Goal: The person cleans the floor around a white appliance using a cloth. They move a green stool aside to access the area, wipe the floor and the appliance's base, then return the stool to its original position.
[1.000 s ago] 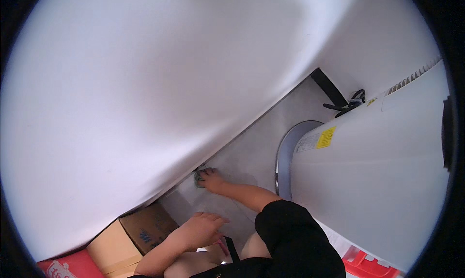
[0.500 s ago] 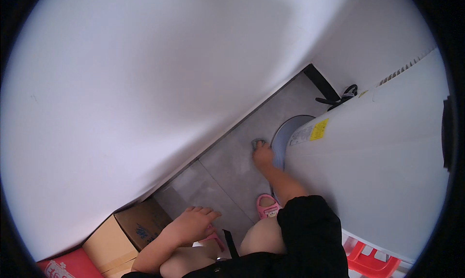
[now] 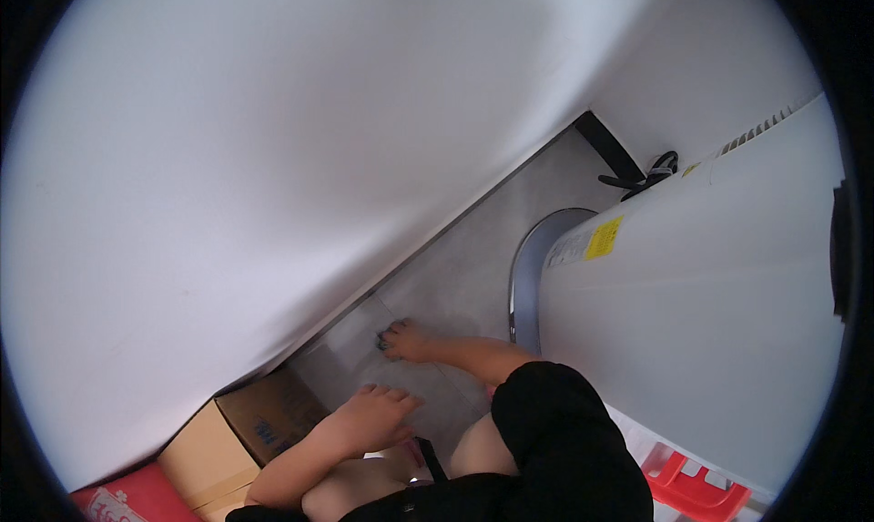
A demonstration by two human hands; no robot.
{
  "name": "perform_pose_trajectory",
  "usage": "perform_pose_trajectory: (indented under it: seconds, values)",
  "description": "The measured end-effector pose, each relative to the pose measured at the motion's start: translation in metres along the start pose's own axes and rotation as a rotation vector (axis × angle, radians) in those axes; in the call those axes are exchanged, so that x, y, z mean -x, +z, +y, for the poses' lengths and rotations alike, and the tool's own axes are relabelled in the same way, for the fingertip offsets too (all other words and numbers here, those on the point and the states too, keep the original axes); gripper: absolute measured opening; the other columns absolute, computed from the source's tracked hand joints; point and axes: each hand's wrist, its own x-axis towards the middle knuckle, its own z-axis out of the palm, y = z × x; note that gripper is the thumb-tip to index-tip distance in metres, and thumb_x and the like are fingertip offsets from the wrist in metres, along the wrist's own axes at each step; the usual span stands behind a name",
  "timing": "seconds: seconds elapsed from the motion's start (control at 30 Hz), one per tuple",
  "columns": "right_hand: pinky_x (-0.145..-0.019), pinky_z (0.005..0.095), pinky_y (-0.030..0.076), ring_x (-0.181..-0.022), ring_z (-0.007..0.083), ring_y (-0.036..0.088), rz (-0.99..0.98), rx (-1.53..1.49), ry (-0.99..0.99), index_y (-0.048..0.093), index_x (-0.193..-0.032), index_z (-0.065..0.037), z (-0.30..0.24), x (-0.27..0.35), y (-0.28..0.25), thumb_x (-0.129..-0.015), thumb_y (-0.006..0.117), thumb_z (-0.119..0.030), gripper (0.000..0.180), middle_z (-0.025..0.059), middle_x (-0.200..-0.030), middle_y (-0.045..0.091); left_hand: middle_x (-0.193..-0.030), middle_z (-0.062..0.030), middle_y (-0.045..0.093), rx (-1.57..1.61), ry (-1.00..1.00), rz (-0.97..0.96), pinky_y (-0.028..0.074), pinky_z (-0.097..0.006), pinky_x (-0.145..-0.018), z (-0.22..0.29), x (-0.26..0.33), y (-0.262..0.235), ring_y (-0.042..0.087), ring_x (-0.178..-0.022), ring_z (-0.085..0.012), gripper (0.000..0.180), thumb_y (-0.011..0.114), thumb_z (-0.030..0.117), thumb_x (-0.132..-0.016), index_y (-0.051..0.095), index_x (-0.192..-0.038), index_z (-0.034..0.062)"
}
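On the grey tiled floor (image 3: 455,290), my right hand (image 3: 410,342) presses down with its fingers curled over a small grey cloth (image 3: 381,341). Only a dark edge of the cloth shows past the fingertips, so its full shape is hidden. My left hand (image 3: 375,415) hangs by my knee with its fingers loosely stretched, holding nothing. Beyond the right hand, the floor strip runs between a white wall (image 3: 319,140) and a white rounded appliance (image 3: 692,294) on a grey base.
At the lower left stand a brown cardboard box (image 3: 269,413) and a red package (image 3: 137,496). A black cable (image 3: 663,169) lies in the far corner beside a dark strip (image 3: 608,147). To the lower right sits a red plastic basket (image 3: 678,490).
My right hand has swept left and nearer across the floor with the cloth, from beside the appliance's base to near the tile joint. The left hand has hardly moved.
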Motion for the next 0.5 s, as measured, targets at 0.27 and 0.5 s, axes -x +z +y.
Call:
perform_pose_trajectory:
  seconds: [0.27,0.5]
  values:
    - [-0.079,0.042,0.044,-0.093,0.0302,0.052,-0.066,0.141,0.441,0.058,-0.091,-0.011,0.101,0.115,-0.054,-0.07,0.057,-0.022,0.024,0.0125,-0.101,0.052,-0.11,-0.0125,0.053,0.045,-0.049,0.092,0.037,-0.039,-0.089,-0.012,0.004,0.004,0.049,-0.103,-0.03,0.038,0.053,0.023,-0.081,0.049,-0.115,0.0085]
    - [-0.076,0.0449,0.045,-0.088,0.0367,0.054,0.27,-0.054,1.513,0.046,-0.109,-0.007,0.114,0.085,-0.038,-0.081,0.047,-0.017,0.03,0.0224,-0.099,0.05,-0.109,-0.0133,0.053,0.134,-0.029,0.083,0.037,-0.04,-0.088,-0.015,0.004,0.003,0.05,-0.102,-0.0305,0.04,0.056,0.024,-0.079,0.048,-0.116,0.0081]
